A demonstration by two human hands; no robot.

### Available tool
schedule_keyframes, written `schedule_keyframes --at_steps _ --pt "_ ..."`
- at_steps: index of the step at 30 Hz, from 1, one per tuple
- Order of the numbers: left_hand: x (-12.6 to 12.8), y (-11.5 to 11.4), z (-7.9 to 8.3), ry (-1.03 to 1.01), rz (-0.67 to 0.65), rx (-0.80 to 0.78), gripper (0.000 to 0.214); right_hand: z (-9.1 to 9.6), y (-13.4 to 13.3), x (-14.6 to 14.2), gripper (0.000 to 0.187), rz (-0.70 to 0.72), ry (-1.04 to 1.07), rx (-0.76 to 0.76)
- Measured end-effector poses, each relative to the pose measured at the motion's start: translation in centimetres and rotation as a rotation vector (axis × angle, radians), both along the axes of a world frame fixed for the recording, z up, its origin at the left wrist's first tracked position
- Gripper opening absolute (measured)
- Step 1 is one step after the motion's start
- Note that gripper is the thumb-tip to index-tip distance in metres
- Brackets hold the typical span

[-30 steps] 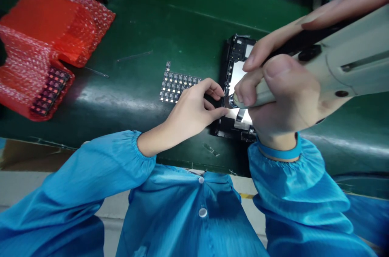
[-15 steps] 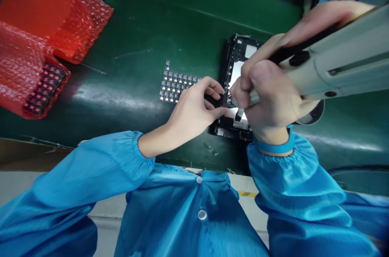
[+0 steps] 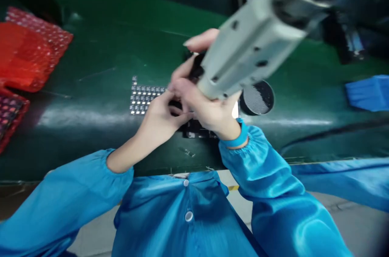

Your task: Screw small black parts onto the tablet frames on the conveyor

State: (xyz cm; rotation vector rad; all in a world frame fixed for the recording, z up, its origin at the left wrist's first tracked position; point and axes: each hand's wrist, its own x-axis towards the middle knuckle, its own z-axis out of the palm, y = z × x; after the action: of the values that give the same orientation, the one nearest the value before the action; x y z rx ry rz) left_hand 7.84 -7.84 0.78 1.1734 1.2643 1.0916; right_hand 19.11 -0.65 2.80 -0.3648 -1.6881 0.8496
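My right hand (image 3: 209, 113) is wrapped round a pale grey electric screwdriver (image 3: 243, 42), its body leaning up and to the right. Beneath both hands lies a black electronic device (image 3: 197, 132) with bright inner parts, mostly covered by them. My left hand (image 3: 161, 117) is at the device's left side, thumb and fingers curved toward each other and meeting the right fingers. Its fingertips and whatever they pinch are hidden, as is the driver's tip. Left of the device lies a panel of small circuit boards (image 3: 144, 97), partly behind my left hand.
Red bubble-wrap bags (image 3: 33, 54) lie at the far left of the green table (image 3: 100, 54), one with boards inside. A round black dish (image 3: 258, 97) stands right of the device. A blue bin (image 3: 367, 92) and a dark cable (image 3: 334, 129) are further right.
The view has shifted right, bringing the blue bin into sight. The screwdriver has swung more upright, and my right hand has come closer to my left fingers.
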Motion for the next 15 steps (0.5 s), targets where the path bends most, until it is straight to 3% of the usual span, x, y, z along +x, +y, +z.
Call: schedule_keyframes --at_steps 2,4,7,8,12,15 --pt "-0.3 0.1 0.5 0.031 -0.006 -0.075 0.029 0.2 0.4 0.4 0.039 -0.003 -0.009 -0.081" --pt "-0.6 0.1 0.8 0.064 -0.001 -0.154 0.034 0.5 1.7 2.2 0.044 -0.034 0.072 -0.071" --pt "-1.0 0.1 0.8 0.130 -0.028 -0.229 0.039 0.2 4.3 7.4 0.038 -0.231 0.318 0.181" --pt "-1.1 0.1 0.8 0.150 -0.042 -0.240 0.040 -0.1 5.1 9.6 0.036 -0.358 0.339 0.235" --pt "-1.5 0.2 0.6 0.198 -0.061 -0.250 0.042 -1.9 6.9 17.1 0.030 -0.538 0.342 0.233" --pt "-1.7 0.2 0.7 0.237 -0.058 -0.228 0.041 -2.9 6.9 19.3 0.030 -0.599 0.351 0.245"
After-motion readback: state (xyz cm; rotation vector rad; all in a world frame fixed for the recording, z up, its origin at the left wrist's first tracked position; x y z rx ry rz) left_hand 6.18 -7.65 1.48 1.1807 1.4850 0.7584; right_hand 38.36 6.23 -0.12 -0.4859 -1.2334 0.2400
